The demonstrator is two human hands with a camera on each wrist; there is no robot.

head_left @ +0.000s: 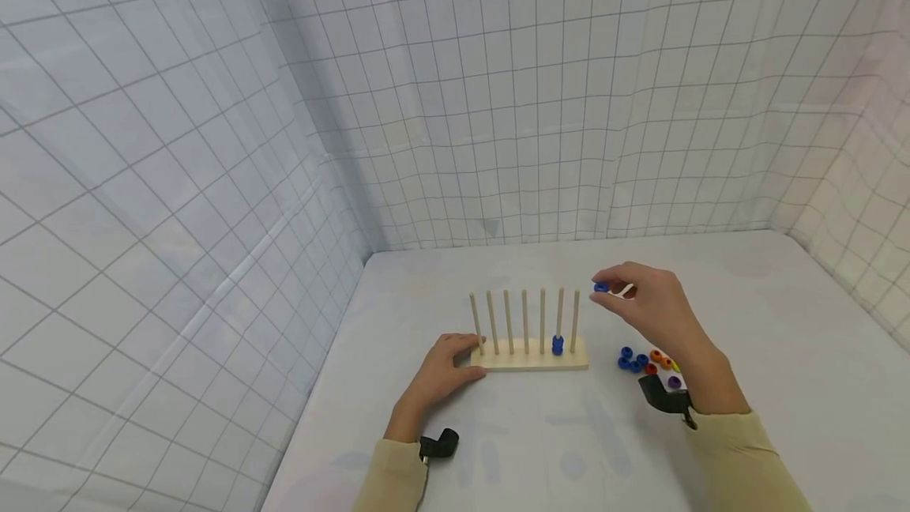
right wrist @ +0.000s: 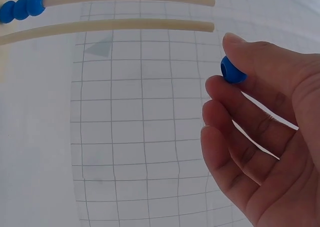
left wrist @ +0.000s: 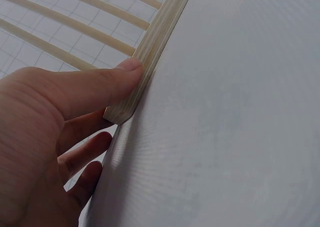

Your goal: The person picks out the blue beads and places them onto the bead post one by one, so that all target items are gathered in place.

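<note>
My left hand grips the left end of a pale wooden pegboard base. In the left wrist view its thumb presses on the front edge of that base, with a finger behind. My right hand pinches a blue bead between thumb and index finger, hole visible. It is raised right of the tops of the pegs, close to the rightmost peg. Three blue beads are stacked on the peg second from the right; the other pegs are bare.
Loose blue beads lie on the white table right of the pegboard. Beside them are orange beads, a red bead, a purple bead and a partly hidden yellow one. Grid-patterned sheets hang around the table.
</note>
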